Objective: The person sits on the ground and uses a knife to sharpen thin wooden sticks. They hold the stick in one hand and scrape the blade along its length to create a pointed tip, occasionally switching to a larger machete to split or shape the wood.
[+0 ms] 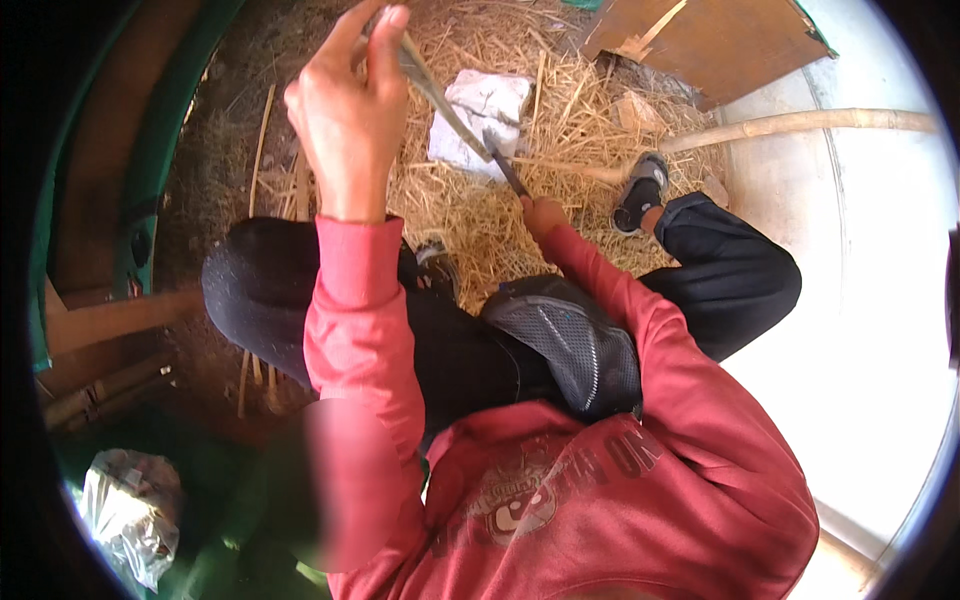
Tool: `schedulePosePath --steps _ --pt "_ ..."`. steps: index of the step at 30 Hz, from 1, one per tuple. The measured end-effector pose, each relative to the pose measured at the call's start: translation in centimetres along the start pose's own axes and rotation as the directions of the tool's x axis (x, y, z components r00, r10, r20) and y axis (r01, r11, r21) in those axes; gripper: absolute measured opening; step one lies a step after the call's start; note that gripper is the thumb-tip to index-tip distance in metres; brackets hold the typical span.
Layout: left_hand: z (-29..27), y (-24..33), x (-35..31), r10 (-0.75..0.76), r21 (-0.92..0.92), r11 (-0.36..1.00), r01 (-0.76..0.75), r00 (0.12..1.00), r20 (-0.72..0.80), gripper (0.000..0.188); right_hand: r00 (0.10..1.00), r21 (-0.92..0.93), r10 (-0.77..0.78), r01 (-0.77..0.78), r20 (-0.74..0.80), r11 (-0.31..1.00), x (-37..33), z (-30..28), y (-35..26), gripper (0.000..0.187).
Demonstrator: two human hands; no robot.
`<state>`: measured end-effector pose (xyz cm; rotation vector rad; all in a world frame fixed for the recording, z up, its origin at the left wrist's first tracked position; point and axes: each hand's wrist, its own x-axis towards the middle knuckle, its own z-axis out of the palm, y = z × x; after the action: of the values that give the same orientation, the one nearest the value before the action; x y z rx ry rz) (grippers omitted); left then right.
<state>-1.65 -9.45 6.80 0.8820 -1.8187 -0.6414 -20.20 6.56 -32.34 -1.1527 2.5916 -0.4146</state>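
Straw litter (480, 200) lies open between the knees; a white stone (487, 110) and bamboo pole (800, 123) crowd beyond.

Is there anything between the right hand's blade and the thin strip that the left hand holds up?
Nothing visible. The left hand pinches the thin strip, and the blade held in the right hand already meets the strip's lower end, above the straw.

Dry straw (560, 120) covers the ground, and a white stone block (485, 118) lies in its middle. Beyond the block, to the right, leans a brown wooden board (720, 45). A long bamboo pole (800, 123) lies right of the block. A crumpled plastic bag (125, 510) sits well apart, lower left.
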Motion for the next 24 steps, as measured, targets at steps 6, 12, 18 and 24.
schedulePosePath --steps 6,12,18,24 --pt "-1.5 -1.5 -0.5 0.035 0.029 0.999 -0.034 0.999 -0.007 0.045 0.912 0.544 0.223 -0.387 0.345 0.745 -0.9 -7.7 -4.7 0.055" --pt "-0.5 -1.0 -0.6 0.109 -0.066 0.990 -0.123 0.976 -0.188 0.034 0.951 0.354 -0.098 0.203 -0.292 0.913 -2.7 -4.9 -6.6 0.046" --pt "-0.8 -0.5 -0.1 0.076 0.096 0.994 -0.057 0.973 -0.216 0.036 0.982 0.271 0.047 -0.097 0.186 0.958 -1.4 -0.9 0.4 0.052" --pt "-1.6 -1.3 -0.7 -0.107 -0.014 0.994 0.106 0.991 -0.078 0.042 1.000 0.106 0.001 0.000 -0.010 0.994 2.6 -8.5 2.1 0.034"
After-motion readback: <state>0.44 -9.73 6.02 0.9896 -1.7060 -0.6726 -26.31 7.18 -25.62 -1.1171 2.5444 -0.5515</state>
